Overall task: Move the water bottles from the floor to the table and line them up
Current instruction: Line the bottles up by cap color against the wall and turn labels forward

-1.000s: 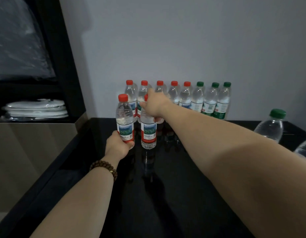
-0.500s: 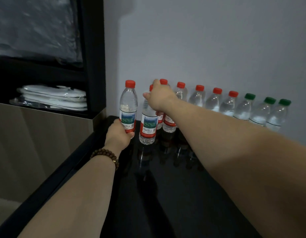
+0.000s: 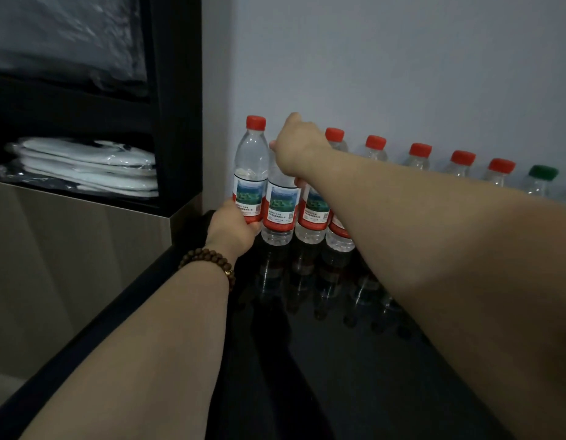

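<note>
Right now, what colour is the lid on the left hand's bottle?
Red lid, clearest in the head view.

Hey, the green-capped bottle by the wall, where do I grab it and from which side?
Take the green-capped bottle by its neck, just under the cap, coming from above and the front. It stands upright with the wall behind it and a red-capped bottle close beside it, so the top is freest. The right forearm hides its lower body.

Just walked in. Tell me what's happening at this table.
A person is lining up water bottles along the wall on the black table. The left hand grips the end bottle at its label; the right hand grips the next bottle near its top. Other bottles, red-capped then green-capped, stand to their right.
</note>
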Demonstrator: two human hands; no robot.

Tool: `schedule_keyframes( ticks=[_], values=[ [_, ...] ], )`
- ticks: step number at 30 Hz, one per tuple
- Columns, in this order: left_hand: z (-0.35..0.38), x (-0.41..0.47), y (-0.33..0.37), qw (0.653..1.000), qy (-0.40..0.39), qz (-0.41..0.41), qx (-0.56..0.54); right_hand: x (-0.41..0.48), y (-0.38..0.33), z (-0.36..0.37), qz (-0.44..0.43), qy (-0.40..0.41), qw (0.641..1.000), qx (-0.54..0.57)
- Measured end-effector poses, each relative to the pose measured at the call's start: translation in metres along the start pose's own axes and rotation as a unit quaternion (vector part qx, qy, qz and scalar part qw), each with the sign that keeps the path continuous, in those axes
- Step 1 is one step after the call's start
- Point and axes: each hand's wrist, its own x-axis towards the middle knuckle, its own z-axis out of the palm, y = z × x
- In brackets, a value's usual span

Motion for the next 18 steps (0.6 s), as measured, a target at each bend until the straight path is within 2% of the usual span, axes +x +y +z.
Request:
schedule_keyframes(
  ticks=[5, 11, 14, 15, 16, 18],
  values=[
    [0.007, 0.005, -0.013, 0.999, 0.005, 0.021, -0.023, 0.010, 0.000, 0.008, 0.007, 0.015, 1.000, -0.014],
    [0.005, 0.007, -0.009, 1.000, -0.012, -0.006, -0.014, -0.023, -0.005, 0.020, -0.031, 0.073, 0.994, -0.080],
    [0.005, 0.008, -0.011, 1.000, -0.015, 0.003, 0.000, -0.065, -0.003, 0.043, -0.089, 0.163, 0.978, -0.097],
    [0.005, 0.009, -0.013, 1.000, -0.014, 0.013, 0.007, -0.082, -0.002, 0.056, -0.121, 0.184, 0.973, -0.072],
    [0.004, 0.011, -0.013, 0.999, -0.013, 0.025, 0.014, -0.098, 0.000, 0.069, -0.150, 0.179, 0.972, -0.035],
    [0.003, 0.014, -0.013, 0.998, -0.002, 0.043, 0.035, -0.122, 0.010, 0.097, -0.178, 0.115, 0.977, -0.001]
  ],
)
